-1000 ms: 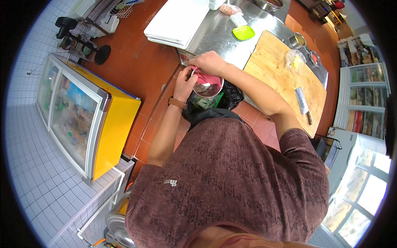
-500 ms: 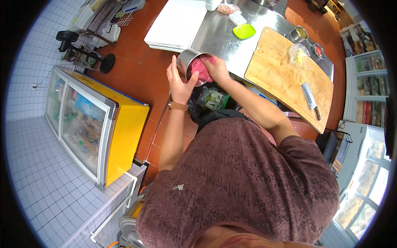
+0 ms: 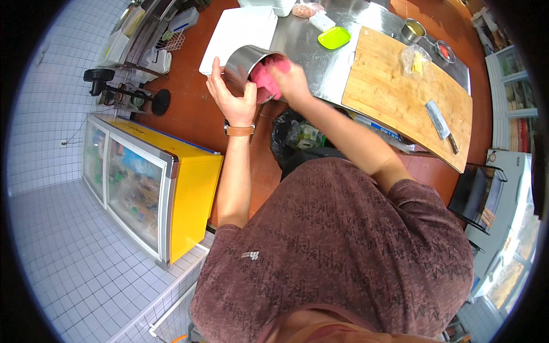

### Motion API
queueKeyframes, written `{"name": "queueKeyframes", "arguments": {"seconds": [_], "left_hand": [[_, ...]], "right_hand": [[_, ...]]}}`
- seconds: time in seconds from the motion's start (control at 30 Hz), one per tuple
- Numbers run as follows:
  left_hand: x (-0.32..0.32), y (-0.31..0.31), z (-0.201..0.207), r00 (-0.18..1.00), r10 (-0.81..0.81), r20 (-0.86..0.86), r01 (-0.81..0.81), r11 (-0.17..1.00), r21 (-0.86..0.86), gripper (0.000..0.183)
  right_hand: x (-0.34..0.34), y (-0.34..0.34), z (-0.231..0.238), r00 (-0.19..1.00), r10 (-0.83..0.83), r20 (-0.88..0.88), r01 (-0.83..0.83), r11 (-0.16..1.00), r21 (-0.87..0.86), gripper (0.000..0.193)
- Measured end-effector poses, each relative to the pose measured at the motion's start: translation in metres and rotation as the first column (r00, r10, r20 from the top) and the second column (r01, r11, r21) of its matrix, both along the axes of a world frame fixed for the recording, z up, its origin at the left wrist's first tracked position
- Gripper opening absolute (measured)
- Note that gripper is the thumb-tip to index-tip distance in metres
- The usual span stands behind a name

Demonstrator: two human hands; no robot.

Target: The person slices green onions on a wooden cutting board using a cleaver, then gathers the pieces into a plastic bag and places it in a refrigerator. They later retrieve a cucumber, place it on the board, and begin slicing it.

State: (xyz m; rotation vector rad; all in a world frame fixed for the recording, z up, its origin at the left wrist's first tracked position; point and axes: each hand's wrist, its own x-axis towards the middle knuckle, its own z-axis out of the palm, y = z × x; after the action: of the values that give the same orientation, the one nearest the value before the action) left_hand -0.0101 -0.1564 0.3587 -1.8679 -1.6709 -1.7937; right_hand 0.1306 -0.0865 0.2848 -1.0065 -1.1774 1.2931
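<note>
My left hand (image 3: pixel 234 106) holds a steel pot (image 3: pixel 238 66) from below and the side, fingers spread along its wall and thumb near the rim. The pot is tipped with its mouth toward my right. A pink cloth (image 3: pixel 265 83) is bunched in the opening, and my right hand (image 3: pixel 293 83) grips it there against the inner wall. Those fingertips are partly hidden by the cloth. Both hands are held in front of me, near the edge of the steel table (image 3: pixel 297 63). A stack of white trays or boards (image 3: pixel 240 31) lies just beyond the pot.
On the table's right a wooden cutting board (image 3: pixel 394 86) carries a cleaver (image 3: pixel 437 119) and a clear plastic bag (image 3: pixel 413 58). A green tray (image 3: pixel 334 38) and small metal pan (image 3: pixel 413 28) stand farther back. Below hangs a black bin bag (image 3: pixel 280 134); a yellow freezer (image 3: pixel 197 194) is left.
Both hands and the pot have moved up and to the left, away from my body. The cloth stays in my right hand inside the pot, and the view has shifted slightly.
</note>
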Motion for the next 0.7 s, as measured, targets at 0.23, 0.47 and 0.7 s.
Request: {"name": "queueKeyframes", "arguments": {"seconds": [0.23, 0.47, 0.7], "left_hand": [[-0.033, 0.002, -0.069, 0.974, 0.158, 0.160, -0.141, 0.984, -0.114, 0.059], [-0.005, -0.003, -0.113, 0.796, 0.117, 0.594, 0.093, 0.946, -0.310, 0.056], [0.025, -0.006, -0.107, 0.947, 0.024, 0.321, 0.036, 0.983, -0.180, 0.049]], "right_hand": [[0.041, -0.067, -0.006, 0.847, 0.180, -0.501, -0.475, 0.680, -0.559, 0.037], [0.026, -0.039, 0.021, 0.925, 0.369, -0.085, -0.376, 0.924, -0.072, 0.056], [-0.004, -0.017, -0.033, 0.848, 0.104, 0.519, -0.432, 0.703, 0.565, 0.028]]}}
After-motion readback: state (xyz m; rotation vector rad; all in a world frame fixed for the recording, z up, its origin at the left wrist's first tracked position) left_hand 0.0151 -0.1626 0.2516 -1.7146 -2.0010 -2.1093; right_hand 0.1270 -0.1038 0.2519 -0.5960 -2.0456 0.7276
